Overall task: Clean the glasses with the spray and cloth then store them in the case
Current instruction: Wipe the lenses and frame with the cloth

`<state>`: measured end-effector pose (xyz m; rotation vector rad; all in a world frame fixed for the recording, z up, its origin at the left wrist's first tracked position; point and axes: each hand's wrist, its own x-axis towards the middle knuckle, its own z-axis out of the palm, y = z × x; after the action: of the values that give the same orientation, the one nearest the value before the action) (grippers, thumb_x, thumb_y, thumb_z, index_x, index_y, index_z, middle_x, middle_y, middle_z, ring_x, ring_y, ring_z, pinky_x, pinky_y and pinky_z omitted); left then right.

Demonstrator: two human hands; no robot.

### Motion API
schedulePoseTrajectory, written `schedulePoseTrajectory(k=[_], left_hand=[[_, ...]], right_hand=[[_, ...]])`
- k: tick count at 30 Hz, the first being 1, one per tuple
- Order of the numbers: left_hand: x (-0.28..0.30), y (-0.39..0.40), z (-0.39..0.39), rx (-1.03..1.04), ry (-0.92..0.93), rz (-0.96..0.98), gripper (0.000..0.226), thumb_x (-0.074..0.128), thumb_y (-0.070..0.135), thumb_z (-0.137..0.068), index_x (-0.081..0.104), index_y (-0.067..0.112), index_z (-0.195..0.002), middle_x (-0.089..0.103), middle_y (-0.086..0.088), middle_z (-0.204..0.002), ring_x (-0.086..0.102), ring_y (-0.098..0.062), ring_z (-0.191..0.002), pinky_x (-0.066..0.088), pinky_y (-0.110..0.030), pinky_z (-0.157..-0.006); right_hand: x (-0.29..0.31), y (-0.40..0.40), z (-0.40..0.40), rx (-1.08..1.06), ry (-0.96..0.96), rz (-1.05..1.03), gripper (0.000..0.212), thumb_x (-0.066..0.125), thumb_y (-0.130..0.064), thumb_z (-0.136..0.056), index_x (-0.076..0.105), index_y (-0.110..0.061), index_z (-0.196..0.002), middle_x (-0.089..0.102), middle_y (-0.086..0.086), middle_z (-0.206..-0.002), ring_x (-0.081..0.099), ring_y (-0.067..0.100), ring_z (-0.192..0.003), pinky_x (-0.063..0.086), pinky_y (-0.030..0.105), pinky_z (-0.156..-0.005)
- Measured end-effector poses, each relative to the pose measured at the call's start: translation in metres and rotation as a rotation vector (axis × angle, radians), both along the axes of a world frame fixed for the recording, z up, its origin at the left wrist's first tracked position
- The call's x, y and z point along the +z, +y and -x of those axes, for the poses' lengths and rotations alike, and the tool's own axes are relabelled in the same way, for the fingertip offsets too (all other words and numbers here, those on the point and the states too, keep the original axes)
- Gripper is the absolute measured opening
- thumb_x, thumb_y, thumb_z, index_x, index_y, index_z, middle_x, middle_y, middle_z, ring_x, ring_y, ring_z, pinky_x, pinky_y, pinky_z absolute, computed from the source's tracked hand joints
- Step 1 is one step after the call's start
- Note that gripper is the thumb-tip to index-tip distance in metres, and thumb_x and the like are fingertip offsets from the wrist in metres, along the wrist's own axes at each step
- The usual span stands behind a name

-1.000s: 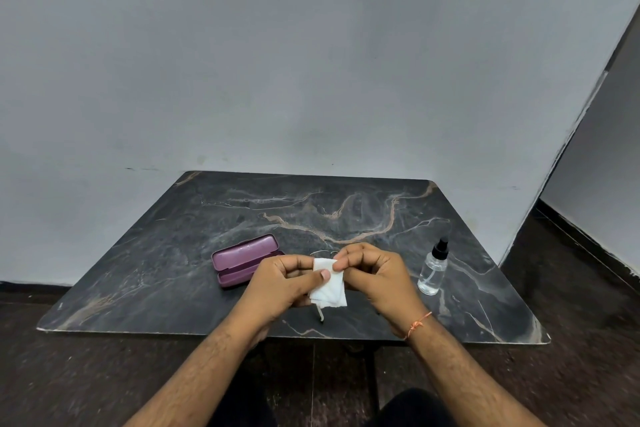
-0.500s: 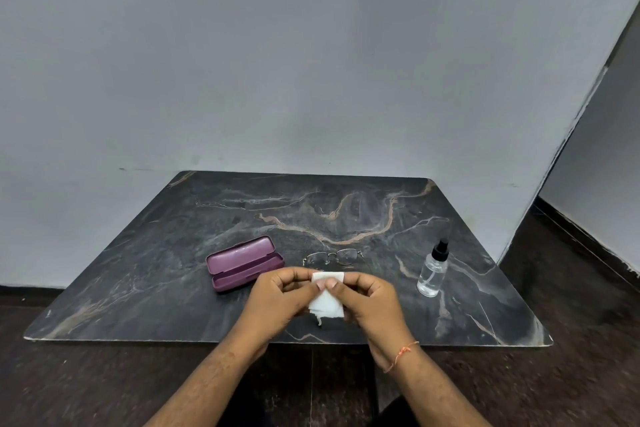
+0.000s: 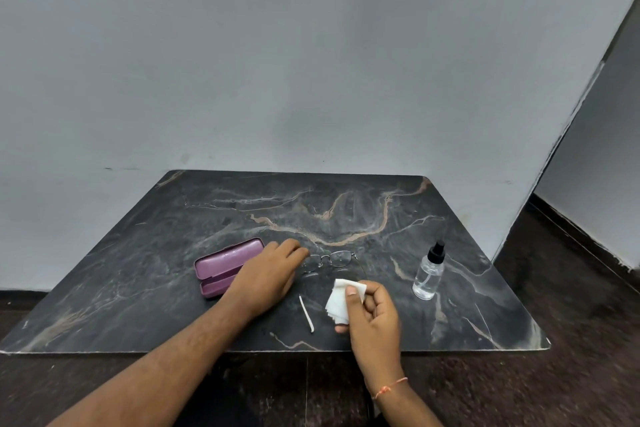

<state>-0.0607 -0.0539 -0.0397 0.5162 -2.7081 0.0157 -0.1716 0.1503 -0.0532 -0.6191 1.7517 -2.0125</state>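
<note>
Thin wire-framed glasses (image 3: 333, 259) lie on the dark marble table (image 3: 138, 288), near its middle. My left hand (image 3: 268, 276) reaches over the table with its fingertips at the left end of the glasses; whether it touches them is unclear. My right hand (image 3: 372, 319) holds a folded white cloth (image 3: 341, 302) just in front of the glasses. An open purple case (image 3: 221, 265) lies to the left, partly behind my left hand. A clear spray bottle (image 3: 429, 272) with a black nozzle stands upright to the right.
A thin white strip (image 3: 307, 314) lies on the table between my hands. A grey wall stands right behind the table's far edge. Dark floor lies to the right and in front.
Both hands held the cloth together before. The left hand has let go and moved forward to the glasses; the right hand keeps the cloth and has shifted right.
</note>
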Motion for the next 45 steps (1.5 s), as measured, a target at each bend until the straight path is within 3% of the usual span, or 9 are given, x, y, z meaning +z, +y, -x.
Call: schedulePoseTrajectory(k=[9,18,24,26,31,34,37,40,45], left_hand=[[-0.015,-0.012,0.004,-0.091,0.079,0.068,0.016,0.058,0.030,-0.105,0.065,0.024,-0.118,0.065,0.005,-0.115,0.067,-0.022,-0.088,0.056,-0.039,-0.062],[-0.029,0.007,-0.015,-0.174,0.254,-0.056,0.014,0.070,0.033,-0.103,0.075,0.023,-0.112,0.066,0.012,-0.119,0.063,-0.011,-0.096,0.057,-0.033,-0.074],[-0.037,0.024,-0.023,-0.144,0.384,-0.140,0.021,0.068,0.033,-0.102,0.083,0.019,-0.104,0.072,0.009,-0.101,0.072,-0.010,-0.095,0.058,-0.027,-0.081],[-0.034,0.027,-0.023,-0.128,0.413,-0.152,0.024,0.066,0.034,-0.102,0.083,0.018,-0.103,0.073,0.008,-0.098,0.071,-0.010,-0.090,0.056,-0.024,-0.080],[-0.032,0.035,-0.022,-0.086,0.509,-0.264,0.024,0.069,0.035,-0.100,0.085,0.017,-0.105,0.073,0.010,-0.096,0.072,-0.004,-0.089,0.059,-0.025,-0.080],[-0.034,0.041,-0.022,-0.038,0.591,-0.353,0.010,0.084,0.019,-0.093,0.086,0.018,-0.103,0.075,0.014,-0.095,0.073,0.001,-0.090,0.060,-0.022,-0.080],[-0.031,0.045,-0.022,-0.006,0.625,-0.404,0.014,0.087,0.012,-0.087,0.086,0.021,-0.097,0.076,0.017,-0.094,0.074,0.002,-0.089,0.060,-0.020,-0.080],[-0.031,0.044,-0.023,-0.029,0.613,-0.415,0.008,0.084,0.020,-0.088,0.087,0.020,-0.095,0.078,0.016,-0.094,0.075,0.002,-0.089,0.061,-0.022,-0.080],[-0.036,0.041,-0.023,-0.067,0.565,-0.424,0.017,0.089,0.008,-0.084,0.088,0.020,-0.096,0.080,0.015,-0.095,0.075,0.003,-0.091,0.061,-0.021,-0.082]], right_hand=[[-0.006,0.008,0.009,-0.043,0.100,-0.008,0.005,0.073,-0.017,-0.099,0.070,-0.019,-0.097,0.080,0.004,-0.083,0.077,0.017,-0.072,0.060,0.028,-0.053],[-0.007,0.006,0.031,-0.087,0.084,0.051,0.004,0.073,-0.013,-0.099,0.070,-0.016,-0.097,0.080,0.003,-0.080,0.076,0.014,-0.068,0.057,0.021,-0.051],[-0.008,0.003,0.057,-0.010,0.141,-0.002,0.010,0.077,-0.017,-0.097,0.073,-0.026,-0.098,0.079,0.000,-0.082,0.074,0.013,-0.073,0.064,0.044,-0.068],[-0.007,0.004,0.064,0.007,0.241,-0.048,0.014,0.082,-0.021,-0.094,0.074,-0.033,-0.097,0.076,-0.004,-0.079,0.071,0.013,-0.071,0.063,0.044,-0.069],[0.002,-0.001,0.062,0.007,0.572,-0.154,0.015,0.088,-0.021,-0.087,0.078,-0.030,-0.093,0.074,-0.020,-0.082,0.068,0.001,-0.072,0.047,0.009,-0.064],[-0.003,-0.016,0.054,0.009,0.725,-0.182,0.014,0.088,-0.025,-0.086,0.079,-0.030,-0.095,0.076,-0.020,-0.089,0.070,0.005,-0.080,0.054,0.021,-0.070],[-0.011,-0.031,0.042,0.043,0.825,-0.211,0.012,0.084,-0.025,-0.087,0.077,-0.031,-0.096,0.076,-0.019,-0.094,0.068,0.004,-0.081,0.057,0.031,-0.074],[-0.015,-0.042,0.034,0.060,0.884,-0.247,0.005,0.081,-0.028,-0.091,0.077,-0.031,-0.093,0.075,-0.016,-0.092,0.068,0.004,-0.084,0.056,0.032,-0.076],[-0.019,-0.047,0.036,0.086,0.930,-0.244,0.009,0.077,-0.025,-0.091,0.083,-0.030,-0.095,0.073,-0.010,-0.089,0.071,0.010,-0.091,0.057,0.032,-0.086]])
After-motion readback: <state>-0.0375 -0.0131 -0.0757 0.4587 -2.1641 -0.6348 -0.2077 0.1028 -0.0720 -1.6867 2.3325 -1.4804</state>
